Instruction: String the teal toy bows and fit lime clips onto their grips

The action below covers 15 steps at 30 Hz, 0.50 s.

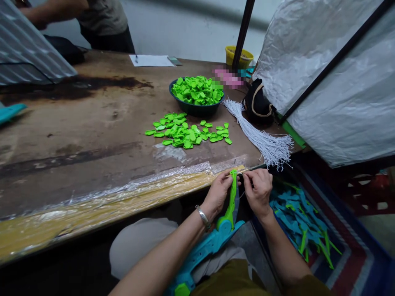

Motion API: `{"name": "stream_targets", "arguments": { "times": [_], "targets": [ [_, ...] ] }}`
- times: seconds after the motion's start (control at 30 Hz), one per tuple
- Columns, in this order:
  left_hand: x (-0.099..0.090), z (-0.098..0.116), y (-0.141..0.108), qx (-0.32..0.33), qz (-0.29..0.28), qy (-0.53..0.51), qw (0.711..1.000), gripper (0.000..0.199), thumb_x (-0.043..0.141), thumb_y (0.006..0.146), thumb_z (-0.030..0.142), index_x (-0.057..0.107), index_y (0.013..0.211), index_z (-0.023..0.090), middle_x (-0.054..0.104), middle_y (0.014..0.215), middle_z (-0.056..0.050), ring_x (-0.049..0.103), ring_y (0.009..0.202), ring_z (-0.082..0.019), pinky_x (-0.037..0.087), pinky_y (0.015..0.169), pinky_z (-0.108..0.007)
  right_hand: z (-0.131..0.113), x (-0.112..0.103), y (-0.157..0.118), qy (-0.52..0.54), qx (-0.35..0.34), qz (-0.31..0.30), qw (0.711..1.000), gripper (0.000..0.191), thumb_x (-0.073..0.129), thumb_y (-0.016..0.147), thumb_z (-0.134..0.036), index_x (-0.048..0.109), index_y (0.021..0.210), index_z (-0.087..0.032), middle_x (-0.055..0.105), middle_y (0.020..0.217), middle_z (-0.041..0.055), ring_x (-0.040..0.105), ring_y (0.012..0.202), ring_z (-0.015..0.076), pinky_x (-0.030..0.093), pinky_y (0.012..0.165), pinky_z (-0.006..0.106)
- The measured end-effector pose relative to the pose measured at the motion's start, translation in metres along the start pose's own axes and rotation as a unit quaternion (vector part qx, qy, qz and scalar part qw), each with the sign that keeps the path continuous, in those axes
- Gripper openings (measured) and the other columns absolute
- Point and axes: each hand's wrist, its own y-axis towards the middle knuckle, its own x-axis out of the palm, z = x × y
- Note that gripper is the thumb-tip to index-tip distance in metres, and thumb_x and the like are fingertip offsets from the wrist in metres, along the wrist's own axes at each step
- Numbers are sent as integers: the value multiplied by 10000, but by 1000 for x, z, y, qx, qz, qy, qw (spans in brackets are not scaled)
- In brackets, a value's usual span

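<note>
While the left hand [213,196] is grasping the green-and-turquoise plastic piece [231,200] at lower centre, the right hand [259,192] is pinching what looks like thin white cord [241,173] beside its tip. Cord-fitting, apparently; next move probably calling for fine fingertip control. Both hands are working near the yellow-taped edge [123,197]. Beyond, loose green pieces [185,135] are crowding mid-frame; more tabletop [92,127] room is showing leftward.

Green-and-blue part [226,225]: smooth plastic, low sheen. Worktop [101,119]: matt, scuffed, wood-like; edge strip [129,199] glossy, wrinkled film. Bowl [197,109]: smooth plastic. Cord bundle [257,133]: matt, string-like. Bracelet [202,216]: shiny metal. Large sheet [327,78]: crinkled, silvery, faintly glossy.
</note>
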Motion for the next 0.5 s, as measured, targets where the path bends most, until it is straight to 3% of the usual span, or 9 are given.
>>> {"name": "stream_targets", "arguments": {
  "times": [0.5],
  "targets": [
    [4, 1, -3, 13, -3, -23, 1000, 393, 866, 726, 300, 743, 1071, 156, 777, 1041, -86, 738, 884, -200, 539, 859, -312, -3, 2, 1, 8, 2, 8, 1000, 190, 547, 1049, -246, 664, 909, -194, 646, 829, 58, 545, 847, 234, 363, 778, 372]
  ]
}}
